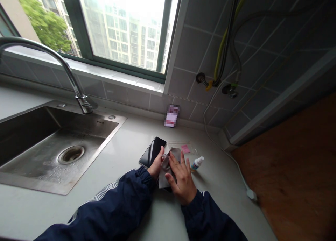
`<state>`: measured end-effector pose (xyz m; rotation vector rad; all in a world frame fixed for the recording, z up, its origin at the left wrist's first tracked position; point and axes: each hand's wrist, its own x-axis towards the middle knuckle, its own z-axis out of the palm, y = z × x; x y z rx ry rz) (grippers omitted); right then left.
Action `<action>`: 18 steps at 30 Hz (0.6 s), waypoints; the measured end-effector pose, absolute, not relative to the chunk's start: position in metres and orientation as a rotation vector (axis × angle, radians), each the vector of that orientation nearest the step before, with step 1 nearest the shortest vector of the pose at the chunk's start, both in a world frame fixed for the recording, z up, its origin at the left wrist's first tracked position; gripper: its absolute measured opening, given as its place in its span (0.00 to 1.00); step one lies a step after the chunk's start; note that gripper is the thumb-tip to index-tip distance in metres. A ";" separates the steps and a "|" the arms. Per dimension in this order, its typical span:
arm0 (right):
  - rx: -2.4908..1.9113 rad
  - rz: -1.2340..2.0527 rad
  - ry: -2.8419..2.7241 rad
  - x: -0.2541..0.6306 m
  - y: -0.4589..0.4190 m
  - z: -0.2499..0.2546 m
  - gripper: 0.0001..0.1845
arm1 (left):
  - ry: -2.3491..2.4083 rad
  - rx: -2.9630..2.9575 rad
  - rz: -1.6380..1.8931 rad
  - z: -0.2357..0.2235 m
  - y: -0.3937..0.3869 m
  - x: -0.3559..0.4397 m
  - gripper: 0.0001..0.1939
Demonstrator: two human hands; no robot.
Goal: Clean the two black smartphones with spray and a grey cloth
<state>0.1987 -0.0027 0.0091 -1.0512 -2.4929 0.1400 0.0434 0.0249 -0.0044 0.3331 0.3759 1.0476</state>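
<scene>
Phone (152, 151), glossy black, lies on the pale counter (225, 195), its long axis running left to right, right end hidden under grey cloth (165, 171). It is gripped by the curled fingers of the left hand (156, 162); the soft cloth is pressed by the spread fingers of the right hand (182, 178). Small white-capped bottle (196, 163) is seen just right, its label unreadable.

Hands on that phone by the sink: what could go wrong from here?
The black smartphone lies near the stainless steel sink, with water droplets in its basin; if it slips from the left hand, it could get wet or scratched. The right hand presses a grey cloth close to a small white-capped bottle, so a sideways move might knock it over.
</scene>
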 end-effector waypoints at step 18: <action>-1.101 0.067 -2.325 0.200 0.001 0.009 0.38 | 0.319 0.566 1.139 -0.016 0.020 0.050 0.30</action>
